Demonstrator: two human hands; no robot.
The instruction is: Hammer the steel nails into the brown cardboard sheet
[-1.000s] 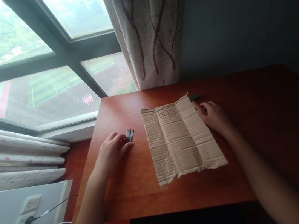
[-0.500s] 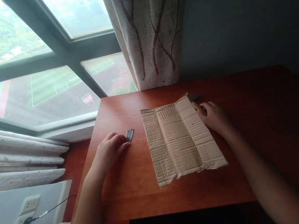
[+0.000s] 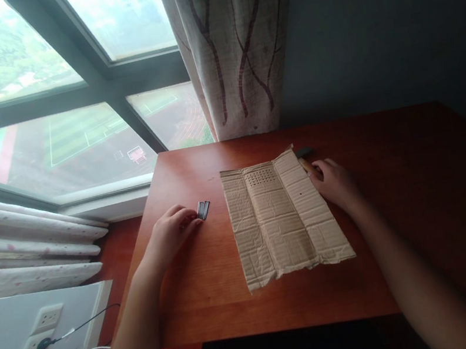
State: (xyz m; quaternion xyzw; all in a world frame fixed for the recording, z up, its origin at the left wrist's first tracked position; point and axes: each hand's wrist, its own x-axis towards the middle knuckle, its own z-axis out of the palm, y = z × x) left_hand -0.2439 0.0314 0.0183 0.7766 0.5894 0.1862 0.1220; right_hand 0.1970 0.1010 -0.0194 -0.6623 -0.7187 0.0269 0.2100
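A creased sheet of brown cardboard (image 3: 282, 217) lies flat on the reddish wooden table (image 3: 400, 212), with a grid of small holes near its far edge. My left hand (image 3: 170, 234) rests on the table left of it, fingers curled, fingertips touching a small bundle of metal nails (image 3: 202, 209). My right hand (image 3: 335, 182) lies at the cardboard's right edge, fingers closed round the wooden handle of a hammer (image 3: 304, 158), whose dark head pokes out beyond the cardboard's far corner.
A patterned curtain (image 3: 233, 43) hangs behind the table beside a large window (image 3: 43, 81). Left of the table, low down, are rolled pale fabric (image 3: 21, 245) and a wall socket (image 3: 41, 337) with plugged cables.
Almost nothing. My left hand shifted slightly by the nails; the right hand stays on the hammer handle.
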